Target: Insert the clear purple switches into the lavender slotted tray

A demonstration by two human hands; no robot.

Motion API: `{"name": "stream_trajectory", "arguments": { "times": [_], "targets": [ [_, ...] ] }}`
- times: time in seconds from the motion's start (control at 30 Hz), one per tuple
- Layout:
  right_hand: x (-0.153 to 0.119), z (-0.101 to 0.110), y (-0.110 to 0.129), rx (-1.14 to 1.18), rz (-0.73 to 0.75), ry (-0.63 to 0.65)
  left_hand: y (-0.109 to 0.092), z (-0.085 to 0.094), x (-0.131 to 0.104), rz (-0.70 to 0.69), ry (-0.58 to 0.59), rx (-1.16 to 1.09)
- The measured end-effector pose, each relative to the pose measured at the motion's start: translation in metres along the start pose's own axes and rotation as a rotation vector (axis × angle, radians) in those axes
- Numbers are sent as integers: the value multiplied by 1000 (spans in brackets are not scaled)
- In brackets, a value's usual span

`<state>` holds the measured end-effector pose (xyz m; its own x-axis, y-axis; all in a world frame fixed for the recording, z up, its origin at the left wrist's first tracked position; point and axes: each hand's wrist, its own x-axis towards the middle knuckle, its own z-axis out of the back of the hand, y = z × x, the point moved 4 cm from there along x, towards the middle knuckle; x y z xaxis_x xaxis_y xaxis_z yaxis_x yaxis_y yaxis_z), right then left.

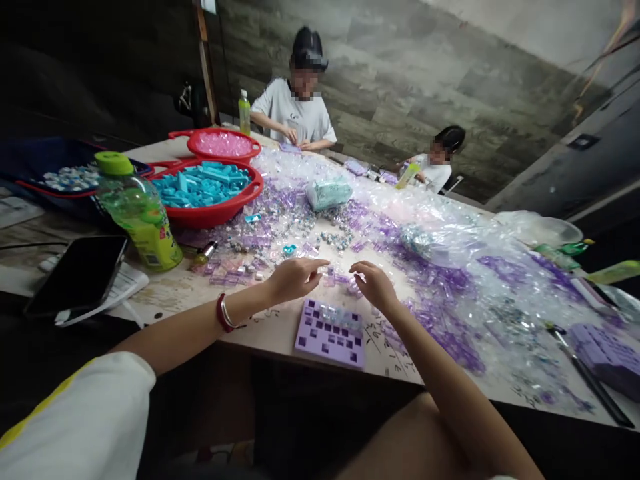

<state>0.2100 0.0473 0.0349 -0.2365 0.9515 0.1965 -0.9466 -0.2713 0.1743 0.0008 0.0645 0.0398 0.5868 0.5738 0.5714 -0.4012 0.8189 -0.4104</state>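
Over the near part of the table, my left hand (295,279) reaches in with fingers stretched to the right, the index and thumb tips apart. Facing it, my right hand (375,285) has bent fingers with a gap between the tips; nothing plainly sits in them. Small clear and purple plastic pieces (341,277) lie between and just below the fingertips. Nearer to me, at the table edge, is a flat purple board (327,340) with square holes. A row of clear pieces (340,316) sits across its upper part. Neither hand touches the board.
Loose purple plastic pieces (450,333) and clear bags (450,220) spread over the table (280,333). At left are red baskets (220,212) of blue and pink pieces, a green-capped bottle (145,220) and a phone (80,277). Purple boards (607,357) are stacked at right. Two people (295,110) sit opposite.
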Motion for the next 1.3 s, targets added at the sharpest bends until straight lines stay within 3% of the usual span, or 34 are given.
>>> {"name": "stream_trajectory", "arguments": {
  "times": [0.17, 0.3, 0.37, 0.53, 0.63, 0.77, 0.9, 1.03, 1.17, 1.3],
  "targets": [
    [41, -9, -4, -75, 123, 146, 28, 25, 10, 251, -293, -96],
    [45, -4, -1, -75, 158, 155, 40, 33, 13, 334, -361, -133],
    [38, 6, 1, -71, 144, 128, 47, 28, 20, 339, -278, -62],
    [-12, 36, 27, 75, 140, -1, 63, -7, 59, 186, 123, 163],
    [-52, 40, 54, 185, 169, -15, 71, -29, 83, 151, 231, 193],
    [-89, 33, 71, 127, 194, -13, 74, -50, 98, 172, 310, 264],
    [-97, 21, 60, 188, 169, -7, 68, -51, 100, 168, 289, 283],
    [-91, 15, 50, 226, 196, 19, 51, -37, 93, 128, 275, 197],
    [-89, 15, 45, 277, 184, 65, 23, -21, 63, 84, 336, 29],
    [-89, 15, 35, 304, 159, 85, -6, -11, 22, 20, 381, -301]
  ]
}}
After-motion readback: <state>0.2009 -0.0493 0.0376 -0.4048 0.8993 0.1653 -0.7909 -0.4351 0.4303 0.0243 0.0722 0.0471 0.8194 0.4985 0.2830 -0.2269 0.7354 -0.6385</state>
